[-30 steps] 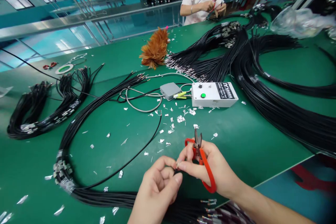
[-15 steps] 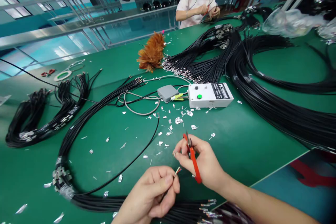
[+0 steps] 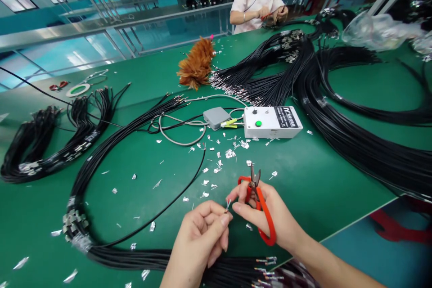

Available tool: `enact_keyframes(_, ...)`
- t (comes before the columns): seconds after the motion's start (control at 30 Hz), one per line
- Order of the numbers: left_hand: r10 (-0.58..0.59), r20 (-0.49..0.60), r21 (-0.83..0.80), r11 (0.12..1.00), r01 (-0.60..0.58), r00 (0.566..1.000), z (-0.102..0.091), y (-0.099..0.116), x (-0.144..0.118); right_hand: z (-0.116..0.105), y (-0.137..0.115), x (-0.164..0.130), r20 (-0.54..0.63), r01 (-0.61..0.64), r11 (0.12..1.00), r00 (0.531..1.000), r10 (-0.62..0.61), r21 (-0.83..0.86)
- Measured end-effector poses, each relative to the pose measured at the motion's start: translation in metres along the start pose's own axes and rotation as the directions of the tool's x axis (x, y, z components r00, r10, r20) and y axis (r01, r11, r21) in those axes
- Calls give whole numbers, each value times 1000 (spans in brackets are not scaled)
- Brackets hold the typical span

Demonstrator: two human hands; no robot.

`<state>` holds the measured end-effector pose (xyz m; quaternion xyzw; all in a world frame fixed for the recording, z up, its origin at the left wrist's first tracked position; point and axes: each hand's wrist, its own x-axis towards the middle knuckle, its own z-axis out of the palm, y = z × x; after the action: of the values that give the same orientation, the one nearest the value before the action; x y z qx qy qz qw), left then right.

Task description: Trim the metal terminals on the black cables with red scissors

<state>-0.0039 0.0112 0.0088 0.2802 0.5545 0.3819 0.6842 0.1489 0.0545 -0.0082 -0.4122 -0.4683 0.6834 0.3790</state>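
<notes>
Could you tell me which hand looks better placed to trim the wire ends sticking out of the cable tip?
The right hand, probably: it already holds the red snips, blades up, just beside the wire ends. The left hand is busy pinching the cable tip.

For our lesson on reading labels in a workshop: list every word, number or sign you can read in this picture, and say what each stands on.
"JY": large letters on the black label of the white control box.
Smaller print on the same label: too blurred to read.
Small markings beside the box's knob and green button: too small to read.
Nothing else bears readable text.
</notes>
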Motion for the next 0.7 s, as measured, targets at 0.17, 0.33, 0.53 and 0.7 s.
enact_keyframes(0.17,23,-14,-15,1000,-23,1000,-1,-1,2,-5,3,-4,-2,12,998,1000,-12,-56)
enact_keyframes(0.33,24,19,-82,996,-22,1000,-1,0,2,-5,4,-10,-58,195,957,976,-212,-212)
enact_keyframes(0.53,31,42,-103,994,-26,999,-3,1,0,6,6,-7,2,408,820,896,-444,-402)
enact_keyframes(0.7,5,30,-103,995,-1,1000,-2,0,-1,8,3,-3,120,485,701,856,-503,-522)
